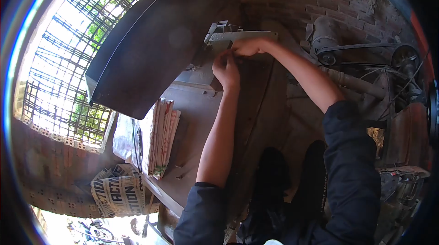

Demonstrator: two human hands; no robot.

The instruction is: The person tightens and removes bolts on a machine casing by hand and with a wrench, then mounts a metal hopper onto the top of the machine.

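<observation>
My left hand (226, 70) is raised at the machine on the table, its fingers curled and the tips pinched together. Right against those tips is my right hand (250, 47), reaching in from the right with its fingers closed. Whatever lies between the fingers is too small and dark to name. Just behind both hands runs a pale flat metal plate (267, 35), with a small metal bracket (221, 27) at its left end. A large dark curved panel (151, 48) slants over the machine, left of my hands. Below the panel, a grey metal base (196, 85) sits on the tabletop.
A bundle of folded papers or cloth (161, 140) stands on the tabletop (183, 153) at the left. Printed fabric (120, 190) hangs beyond the edge. A barred window (68, 62) is at left. To the right are a motor (325, 37), a belt (361, 47) and loose cables.
</observation>
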